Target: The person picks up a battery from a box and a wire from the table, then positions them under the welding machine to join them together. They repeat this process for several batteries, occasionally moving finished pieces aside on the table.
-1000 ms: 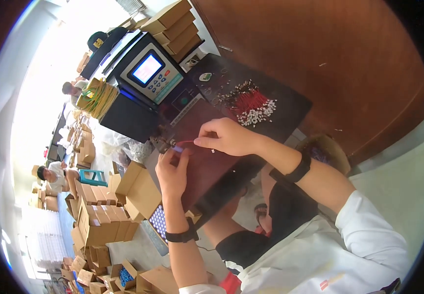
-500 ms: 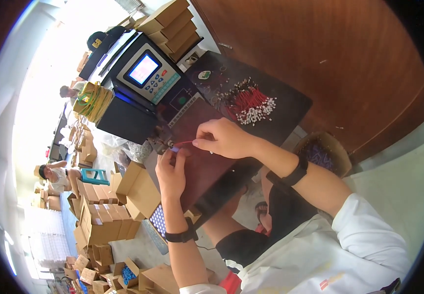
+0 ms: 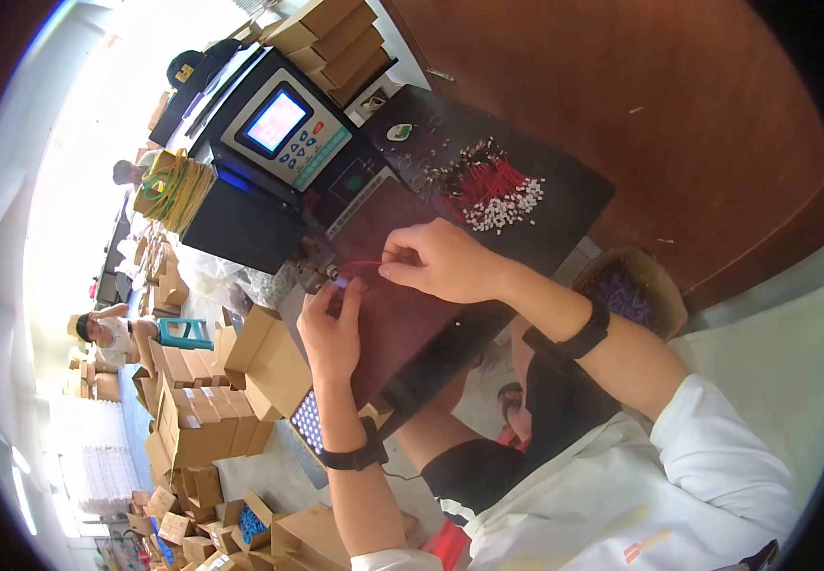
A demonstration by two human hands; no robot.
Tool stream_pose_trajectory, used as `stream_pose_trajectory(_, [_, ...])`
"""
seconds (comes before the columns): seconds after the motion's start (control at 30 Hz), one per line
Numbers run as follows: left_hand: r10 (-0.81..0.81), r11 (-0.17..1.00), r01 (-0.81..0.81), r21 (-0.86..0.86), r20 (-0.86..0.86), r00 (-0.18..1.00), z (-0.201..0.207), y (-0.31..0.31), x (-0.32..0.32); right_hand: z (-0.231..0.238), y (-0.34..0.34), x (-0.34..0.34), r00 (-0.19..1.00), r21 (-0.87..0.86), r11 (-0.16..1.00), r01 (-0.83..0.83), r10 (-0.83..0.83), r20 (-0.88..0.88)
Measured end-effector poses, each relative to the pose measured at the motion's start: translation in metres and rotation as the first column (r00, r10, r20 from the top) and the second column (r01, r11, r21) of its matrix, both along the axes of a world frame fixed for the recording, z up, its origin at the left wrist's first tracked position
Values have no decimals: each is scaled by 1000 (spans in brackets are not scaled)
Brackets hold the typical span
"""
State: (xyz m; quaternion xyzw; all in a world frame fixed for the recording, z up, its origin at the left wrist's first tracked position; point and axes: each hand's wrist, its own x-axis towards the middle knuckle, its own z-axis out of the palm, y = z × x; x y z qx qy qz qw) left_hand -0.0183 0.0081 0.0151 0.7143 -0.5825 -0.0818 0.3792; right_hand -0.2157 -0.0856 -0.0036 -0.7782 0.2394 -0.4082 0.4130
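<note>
My right hand (image 3: pixel 445 262) is closed in a pinch on a thin red wire (image 3: pixel 362 264) that reaches left to the metal head (image 3: pixel 317 269) of a black benchtop machine (image 3: pixel 260 205). Just below that head, the fingertips of my left hand (image 3: pixel 329 333) pinch a small pale-purple piece (image 3: pixel 341 282), whose kind is too small to make out. Between the two hands the wire bows slightly. Whether its end sits inside the purple piece is hidden by my fingers.
A bundle of red wires (image 3: pixel 493 186) with white connectors lies on the dark table (image 3: pixel 564 205). Yellow-green wire (image 3: pixel 179 195) is coiled beside the machine. A bin of purple bits (image 3: pixel 626 295) stands right, open cardboard boxes (image 3: pixel 207 423) left. Two people are farther off.
The red wire, nearly straight before, now bows a little upward. Both hands keep their pinches near the machine head, and the whole view has shifted slightly.
</note>
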Motion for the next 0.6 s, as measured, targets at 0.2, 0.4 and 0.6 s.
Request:
stream_pose_trajectory(0.2, [-33, 999, 32, -42, -12, 999, -3, -2, 5, 7, 0, -1, 999, 22, 1000, -18, 19, -32])
stream_pose_trajectory(0.4, [-29, 999, 29, 15, -15, 999, -4, -10, 9, 3, -7, 1, 1000, -39, 999, 9, -10, -29])
stream_pose_trajectory(0.6, [-83, 993, 85, -80, 29, 996, -14, -1, 21, 3, -2, 6, 993, -222, 975, -4, -21, -113])
